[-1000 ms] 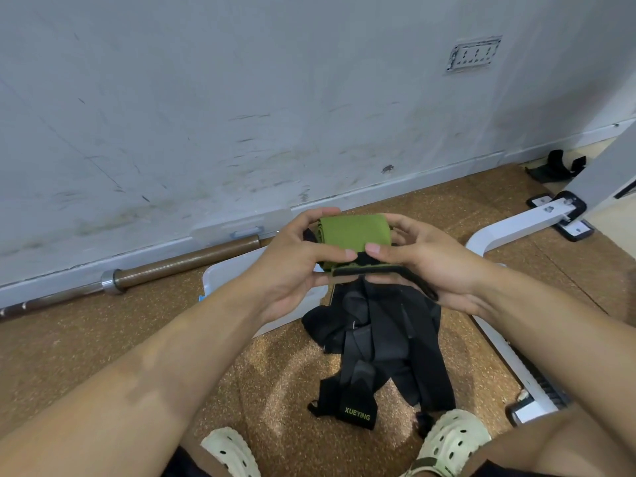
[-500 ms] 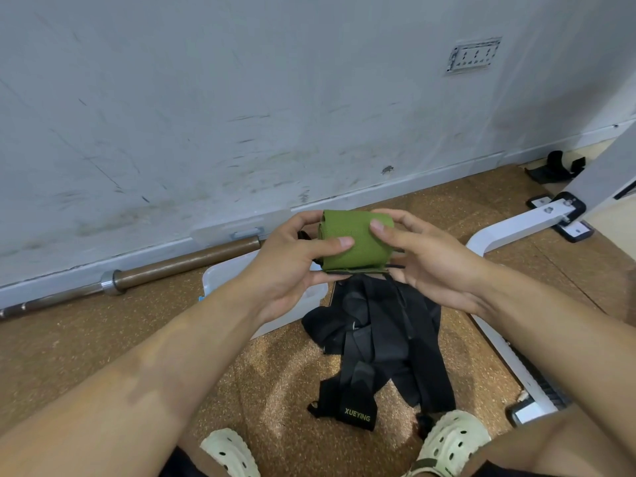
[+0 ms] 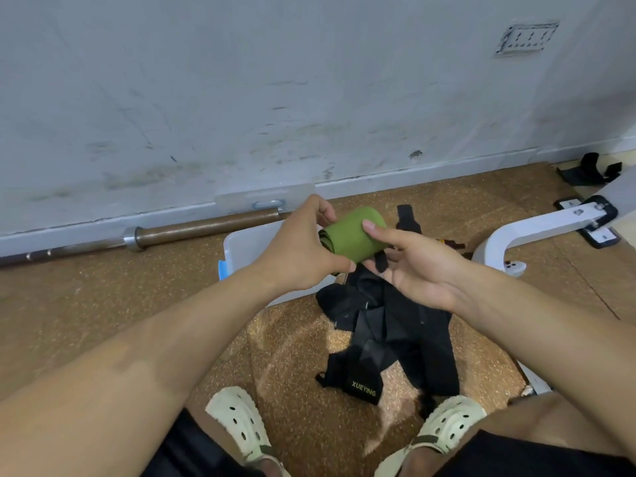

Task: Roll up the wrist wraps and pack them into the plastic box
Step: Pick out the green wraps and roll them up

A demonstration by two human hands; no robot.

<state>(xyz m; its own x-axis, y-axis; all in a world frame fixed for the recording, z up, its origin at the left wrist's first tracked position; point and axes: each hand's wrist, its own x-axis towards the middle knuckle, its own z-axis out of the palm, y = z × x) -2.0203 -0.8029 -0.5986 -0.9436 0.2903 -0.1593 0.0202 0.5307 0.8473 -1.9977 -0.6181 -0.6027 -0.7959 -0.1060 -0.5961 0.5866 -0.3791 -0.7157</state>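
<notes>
A green wrist wrap [image 3: 351, 235], rolled into a cylinder, is held above the floor between both hands. My left hand [image 3: 303, 249] grips its left end, thumb below and fingers behind. My right hand [image 3: 413, 266] lies palm up under its right end, one fingertip on top of the roll and a black strap end by the fingers. The white plastic box [image 3: 247, 249] sits on the floor behind my left hand, mostly hidden by it. A heap of black wrist wraps [image 3: 389, 332], one marked XUEYING, lies on the floor below my hands.
A barbell [image 3: 172, 234] lies along the grey wall at the left, with a clear lid [image 3: 265, 197] leaning on the skirting. A white bench leg [image 3: 537, 228] stands at the right. My two feet in cream clogs [image 3: 241, 425] rest on the cork floor.
The green roll has turned so its left end faces me and has tilted. My right hand has opened flatter beneath it. The view has shifted downward slightly.
</notes>
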